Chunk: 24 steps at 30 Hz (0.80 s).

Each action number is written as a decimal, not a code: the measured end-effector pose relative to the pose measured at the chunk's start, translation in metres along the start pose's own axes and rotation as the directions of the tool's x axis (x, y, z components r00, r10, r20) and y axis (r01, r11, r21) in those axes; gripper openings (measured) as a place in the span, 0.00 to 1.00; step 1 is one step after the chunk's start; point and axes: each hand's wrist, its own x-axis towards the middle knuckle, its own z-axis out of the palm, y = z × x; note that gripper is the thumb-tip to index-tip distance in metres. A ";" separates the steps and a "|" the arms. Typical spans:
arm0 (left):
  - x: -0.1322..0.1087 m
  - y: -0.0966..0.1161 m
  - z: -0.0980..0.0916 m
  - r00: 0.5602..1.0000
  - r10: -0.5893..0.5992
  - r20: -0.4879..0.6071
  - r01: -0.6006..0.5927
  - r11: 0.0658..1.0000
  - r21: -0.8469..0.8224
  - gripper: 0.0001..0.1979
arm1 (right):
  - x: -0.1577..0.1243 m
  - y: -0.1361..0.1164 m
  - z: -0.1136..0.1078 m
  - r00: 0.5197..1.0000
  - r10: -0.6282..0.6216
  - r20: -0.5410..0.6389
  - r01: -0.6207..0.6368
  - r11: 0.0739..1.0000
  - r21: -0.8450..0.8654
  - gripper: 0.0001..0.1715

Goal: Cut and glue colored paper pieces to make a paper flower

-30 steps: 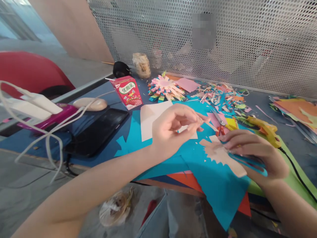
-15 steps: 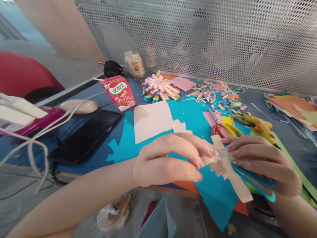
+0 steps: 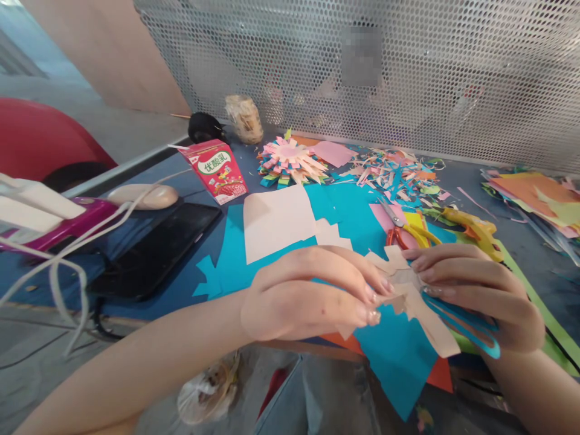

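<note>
Near the table's front edge, a pale pink paper cutout [image 3: 428, 323] with uneven edges is between my hands. My left hand [image 3: 303, 296] has its fingertips pressed on the cutout's left side. From the right, my right hand [image 3: 489, 293] pinches the cutout's edge, its thumb hidden below. A narrow blue paper loop [image 3: 484, 343] sticks out beneath the right fingers. Under the cutout hangs a blue paper sheet [image 3: 394, 362] over the table edge. Beyond the hands lie scissors [image 3: 395, 220] with red and yellow handles near them.
A pale square sheet [image 3: 278, 223] lies on blue paper. Behind it are a fringed paper flower [image 3: 292, 158] and a heap of paper shreds [image 3: 399, 175]. On the left are a red drink carton [image 3: 220, 172], a black phone [image 3: 158, 251] and white cables [image 3: 57, 263]. A perforated metal screen [image 3: 290, 66] stands behind.
My left fingertips have slid slightly right and down along the cutout. The cutout has shifted and turned a little; my right hand keeps its pinch.
</note>
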 end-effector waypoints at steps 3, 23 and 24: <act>0.001 -0.002 0.000 0.992 0.055 0.111 -0.046 0.996 -0.080 0.13 | 0.002 0.000 0.000 1.000 -0.003 0.007 0.003 1.000 0.000 0.23; 0.018 -0.009 0.011 1.000 0.003 0.001 -0.003 0.999 0.050 0.12 | 0.012 0.004 0.014 0.978 0.124 -0.167 -0.125 0.992 0.007 0.14; 0.019 -0.013 0.012 0.999 -0.021 -0.040 0.024 0.997 0.069 0.16 | 0.012 0.005 0.018 0.962 0.182 -0.206 -0.181 0.983 0.024 0.15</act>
